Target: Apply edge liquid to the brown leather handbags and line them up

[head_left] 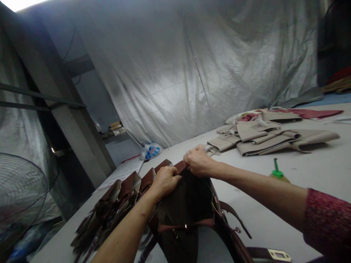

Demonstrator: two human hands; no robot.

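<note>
A dark brown handbag (189,199) stands in front of me with its mouth open and its dark lining showing. My left hand (166,181) is closed on the bag's far upper edge, left of the middle. Close beside it, my right hand (199,161) grips the same edge near its right corner. Some whitish material shows at the right fingers; I cannot make out what it is. A strap (236,217) hangs from the bag's right side. Several similar brown bag pieces (128,188) lie in a row left of my left hand.
Beige cut pieces (263,133) are heaped at the right on the white table (255,204). A bottle with a green nozzle cap (277,173) stands beyond my right forearm. A blue-and-white plastic bag (150,150) lies at the far edge. A wire fan (22,186) is at the left.
</note>
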